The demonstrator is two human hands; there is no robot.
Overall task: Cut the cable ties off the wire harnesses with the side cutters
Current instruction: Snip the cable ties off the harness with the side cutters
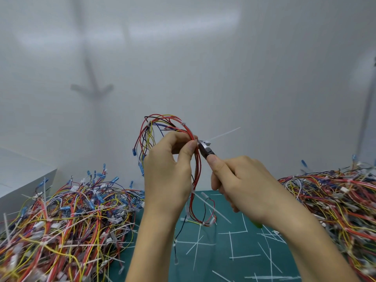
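Where the green cutting mat [234, 251] lies nearest you, white cut tie pieces [244, 256] are scattered across it. To the left of the mat sits a left heap of harnesses [61, 220], many-coloured and tangled, and a right heap [335, 200] rises at the mat's right edge.

Above the mat you hold both hands up in the middle. Your left hand [168, 167] pinches the red strands of one wire harness [162, 127] between thumb and curled fingers; its loop stands up beyond your knuckles, while its lower ends hang down to the mat. Your right hand [244, 186] is wrapped round the handles of the side cutters [205, 148], the thumb laid along the top and the other fingers curled beneath.

The cutter's nose meets the bundle just beside your left thumb tip, right at the cable tie [223, 133], whose thin white tail sticks out up and to the right. Whether the blades are closed on the tie you cannot tell from here.

Farther left stands a white box [20, 176], and behind everything a plain pale wall [203, 58].
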